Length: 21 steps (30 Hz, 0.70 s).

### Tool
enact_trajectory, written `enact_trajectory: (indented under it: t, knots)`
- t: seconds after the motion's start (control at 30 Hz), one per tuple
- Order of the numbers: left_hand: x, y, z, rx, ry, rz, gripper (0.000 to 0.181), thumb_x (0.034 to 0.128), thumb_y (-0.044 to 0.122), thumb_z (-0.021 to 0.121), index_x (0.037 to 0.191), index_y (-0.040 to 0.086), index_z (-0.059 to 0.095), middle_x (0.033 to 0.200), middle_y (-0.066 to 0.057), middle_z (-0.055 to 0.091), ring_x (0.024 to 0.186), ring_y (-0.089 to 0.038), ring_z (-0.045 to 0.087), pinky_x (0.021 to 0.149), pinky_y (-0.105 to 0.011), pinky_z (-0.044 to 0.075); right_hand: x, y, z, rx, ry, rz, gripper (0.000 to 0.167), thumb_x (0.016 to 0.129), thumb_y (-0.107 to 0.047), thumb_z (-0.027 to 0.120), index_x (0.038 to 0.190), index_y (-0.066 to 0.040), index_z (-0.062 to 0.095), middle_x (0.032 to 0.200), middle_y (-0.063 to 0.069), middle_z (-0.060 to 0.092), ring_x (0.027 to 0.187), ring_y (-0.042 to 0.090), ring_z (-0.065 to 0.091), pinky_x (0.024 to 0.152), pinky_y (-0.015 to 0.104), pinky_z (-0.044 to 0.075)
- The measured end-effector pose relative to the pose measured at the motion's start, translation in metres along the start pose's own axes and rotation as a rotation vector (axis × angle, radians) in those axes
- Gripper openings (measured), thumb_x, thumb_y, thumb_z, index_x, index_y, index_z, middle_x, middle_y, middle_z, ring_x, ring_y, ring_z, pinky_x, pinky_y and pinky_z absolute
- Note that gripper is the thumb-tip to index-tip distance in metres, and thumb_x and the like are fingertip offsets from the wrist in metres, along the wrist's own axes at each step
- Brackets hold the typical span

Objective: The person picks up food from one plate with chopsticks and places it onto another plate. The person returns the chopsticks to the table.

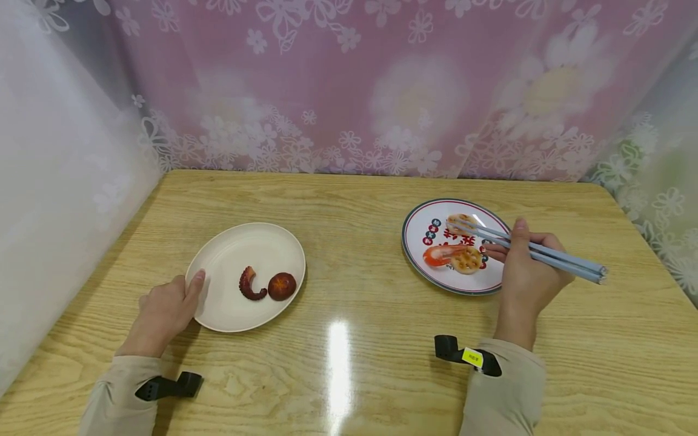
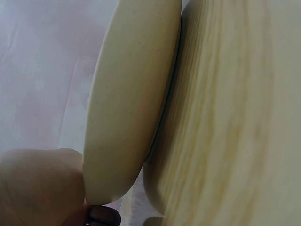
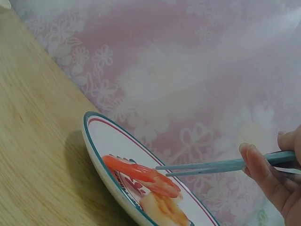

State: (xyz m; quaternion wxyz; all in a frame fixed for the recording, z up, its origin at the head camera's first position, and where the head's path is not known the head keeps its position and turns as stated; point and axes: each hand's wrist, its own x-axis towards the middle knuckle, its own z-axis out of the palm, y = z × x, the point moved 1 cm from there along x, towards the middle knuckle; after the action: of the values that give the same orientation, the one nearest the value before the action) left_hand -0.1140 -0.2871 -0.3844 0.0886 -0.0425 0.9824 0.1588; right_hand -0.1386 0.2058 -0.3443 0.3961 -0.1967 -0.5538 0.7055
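My left hand (image 1: 168, 312) grips the left rim of a cream plate (image 1: 223, 260), thumb over the edge. On that plate lie a curled dark-red octopus tentacle (image 1: 251, 284) and a round brown shiitake mushroom cap (image 1: 282, 286). At the right, my right hand (image 1: 531, 278) holds a pair of pale blue chopsticks (image 1: 567, 261) over a white plate (image 1: 420, 233) with a teal rim and printed characters. A red-orange shrimp (image 1: 440, 255) lies there beside one lotus root slice (image 1: 466, 260). The tips overlap a second lotus root slice (image 1: 461, 224) in the head view; contact I cannot tell.
Both plates stand on a wood-grain table (image 1: 354, 260). A pink floral curtain (image 1: 349, 91) hangs behind the back edge, with pale curtains at both sides. Black wrist straps (image 1: 169, 387) sit on the sleeves.
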Motion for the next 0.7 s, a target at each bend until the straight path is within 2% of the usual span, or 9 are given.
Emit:
enact_trajectory:
  t: [0.1, 0.3, 0.53, 0.7]
  knots:
    - [0.0, 0.0, 0.0, 0.001, -0.002, -0.002, 0.075, 0.1038, 0.049, 0.013, 0.099, -0.016, 0.051, 0.098, -0.04, 0.058, 0.092, -0.058, 0.054, 0.071, -0.055, 0.035, 0.0, -0.001, -0.001, 0.018, 0.001, -0.012, 0.026, 0.085, -0.016, 0.074, 0.072, 0.001, 0.059, 0.069, 0.008, 0.068, 0.046, 0.015, 0.065, 0.045, 0.026, 0.05]
    - [0.0, -0.001, -0.001, 0.001, -0.017, -0.01, 0.075, 0.1036, 0.05, 0.013, 0.101, -0.015, 0.051, 0.1, -0.04, 0.057, 0.094, -0.058, 0.053, 0.073, -0.057, 0.034, 0.0, -0.002, -0.003, -0.087, -0.019, -0.012, 0.026, 0.086, -0.023, 0.073, 0.073, -0.004, 0.059, 0.068, 0.006, 0.068, 0.047, 0.012, 0.065, 0.046, 0.023, 0.05]
    - [0.001, -0.002, -0.001, -0.003, -0.022, -0.016, 0.075, 0.1032, 0.05, 0.012, 0.102, -0.015, 0.05, 0.102, -0.041, 0.056, 0.098, -0.059, 0.051, 0.075, -0.059, 0.034, 0.0, -0.008, 0.0, -0.175, -0.069, 0.08, 0.023, 0.089, -0.017, 0.07, 0.074, -0.004, 0.057, 0.073, 0.001, 0.068, 0.043, 0.009, 0.062, 0.044, 0.02, 0.048]
    - [0.001, -0.001, 0.0, -0.005, -0.028, -0.009, 0.076, 0.1032, 0.05, 0.012, 0.102, -0.015, 0.05, 0.102, -0.04, 0.056, 0.098, -0.059, 0.051, 0.075, -0.058, 0.034, -0.002, -0.021, 0.002, -0.254, -0.058, 0.128, 0.023, 0.088, -0.017, 0.071, 0.074, -0.004, 0.058, 0.068, 0.0, 0.065, 0.042, 0.008, 0.061, 0.043, 0.019, 0.047]
